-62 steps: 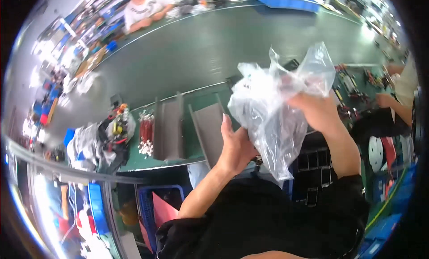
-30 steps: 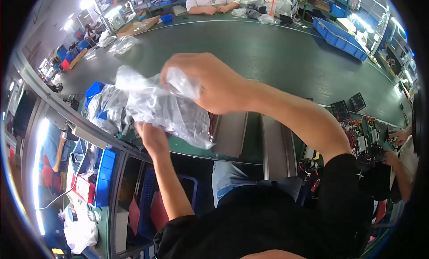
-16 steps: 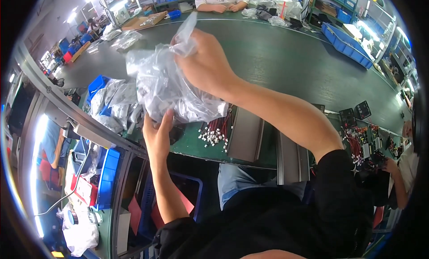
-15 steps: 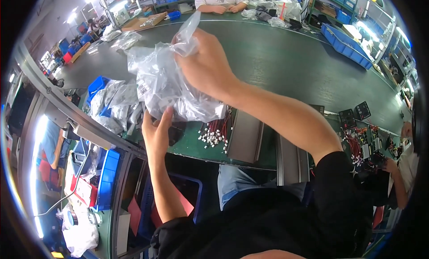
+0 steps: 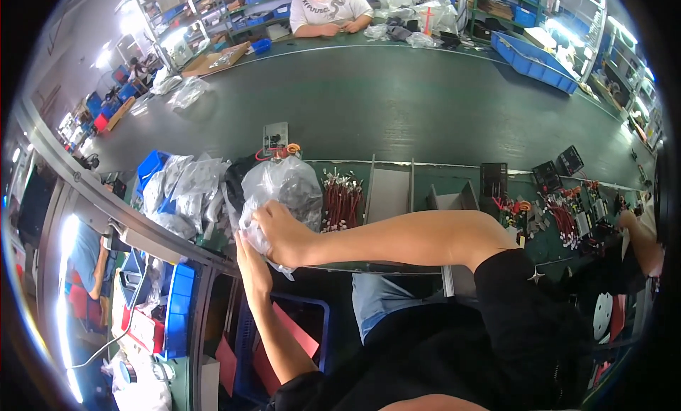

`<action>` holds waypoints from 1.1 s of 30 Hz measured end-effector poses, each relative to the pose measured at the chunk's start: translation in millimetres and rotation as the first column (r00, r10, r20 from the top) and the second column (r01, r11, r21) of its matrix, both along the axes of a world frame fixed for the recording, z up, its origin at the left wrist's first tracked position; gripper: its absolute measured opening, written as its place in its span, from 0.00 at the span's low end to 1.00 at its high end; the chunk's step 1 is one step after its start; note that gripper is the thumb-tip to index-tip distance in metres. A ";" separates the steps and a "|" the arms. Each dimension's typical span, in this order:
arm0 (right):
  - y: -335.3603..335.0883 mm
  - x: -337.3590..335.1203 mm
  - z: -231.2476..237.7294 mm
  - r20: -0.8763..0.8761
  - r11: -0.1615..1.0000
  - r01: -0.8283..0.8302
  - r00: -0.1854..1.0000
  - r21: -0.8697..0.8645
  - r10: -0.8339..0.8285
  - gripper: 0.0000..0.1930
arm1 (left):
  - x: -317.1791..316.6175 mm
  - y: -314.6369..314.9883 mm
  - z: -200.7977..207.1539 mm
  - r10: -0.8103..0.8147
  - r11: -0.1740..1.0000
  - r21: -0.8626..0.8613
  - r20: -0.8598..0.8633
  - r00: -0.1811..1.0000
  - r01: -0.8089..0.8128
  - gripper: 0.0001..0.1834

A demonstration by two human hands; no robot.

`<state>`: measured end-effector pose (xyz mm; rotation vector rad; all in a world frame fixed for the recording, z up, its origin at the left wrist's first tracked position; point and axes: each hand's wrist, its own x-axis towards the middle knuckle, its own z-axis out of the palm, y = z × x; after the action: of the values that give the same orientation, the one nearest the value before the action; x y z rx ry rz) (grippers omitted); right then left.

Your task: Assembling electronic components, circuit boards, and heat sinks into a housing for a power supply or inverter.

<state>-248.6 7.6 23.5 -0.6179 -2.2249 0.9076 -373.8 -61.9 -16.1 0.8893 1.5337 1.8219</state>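
A clear plastic bag point(image 5: 292, 186) rests at the near edge of the work table, its body full and its gathered end toward me. My right hand point(image 5: 282, 235) is closed around that gathered end. Close against it, my left hand point(image 5: 253, 270) pinches the same end from the left, its fingertips partly hidden by plastic. The bag's contents cannot be made out. Just right of it lies a bundle of dark red wires with white connectors point(image 5: 343, 198). Behind the bag stands a small grey panel point(image 5: 276, 137) beside red and orange wire coils point(image 5: 291, 149).
Several bagged parts point(image 5: 191, 184) cover a blue bin point(image 5: 150, 171) on the left, beside a metal frame post. Grey channels point(image 5: 390, 194) and more wires point(image 5: 564, 212) lie to the right. Another person point(image 5: 330, 13) sits across the belt. A blue crate point(image 5: 533, 63) stands far right.
My hands have brought the bag down from above the table to its near edge. The gathered end, earlier upward, now points toward me. The wire bundle shows more fully.
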 end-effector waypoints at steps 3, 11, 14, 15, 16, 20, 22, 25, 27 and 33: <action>17.7 13.5 0.3 0.036 0.993 -0.077 0.997 0.089 0.074 0.37 | 6.6 3.7 -0.5 -0.055 0.994 0.073 -0.314 0.948 0.082 0.28; -23.2 126.2 52.6 0.071 0.985 -0.036 0.997 0.170 0.024 0.42 | 42.1 -1.0 -22.6 0.369 0.923 0.228 -0.749 0.549 -0.309 0.36; -51.9 211.2 55.6 -0.080 0.988 0.111 0.992 0.110 -0.103 0.31 | 123.8 -20.3 3.1 0.573 0.800 0.551 -0.586 0.573 -0.236 0.33; -71.2 241.5 60.0 -0.144 0.982 0.166 0.973 -0.092 -0.179 0.26 | 142.6 -34.0 4.1 0.496 0.841 0.526 -0.651 0.575 -0.131 0.28; -90.5 269.1 60.2 -0.188 0.936 0.190 0.949 -0.296 -0.252 0.21 | 158.9 -47.8 0.8 0.422 0.872 0.488 -0.711 0.562 -0.038 0.24; -164.5 356.8 -1.0 -0.404 0.632 0.295 0.564 -0.717 -0.721 0.05 | 257.6 -59.3 6.0 -0.066 0.807 0.191 -0.911 0.406 0.559 0.22; -192.2 386.6 -23.6 -0.522 0.552 0.079 0.237 -0.830 -0.819 0.05 | 300.1 -58.6 3.9 -0.028 0.836 0.151 -0.948 0.316 0.528 0.24; -205.2 395.3 -34.1 -0.450 0.439 -0.102 0.149 -0.893 -0.881 0.07 | 329.7 -46.4 -8.4 -0.014 0.923 0.070 -0.977 0.213 0.378 0.29; -210.8 396.0 -20.8 -0.509 0.496 -0.115 0.195 -0.860 -0.838 0.05 | 334.8 -43.3 -16.4 -0.141 0.955 -0.066 -0.959 0.246 0.288 0.31; -223.2 438.5 -38.9 -0.456 0.639 -0.029 0.725 -0.769 -0.516 0.04 | 349.4 -41.5 -11.9 -0.292 0.941 -0.209 -0.897 0.331 0.266 0.30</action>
<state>189.9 -215.6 -15.4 -0.7979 -1.0277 1.5894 -24.4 -103.5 -27.9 2.2802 1.7870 0.9677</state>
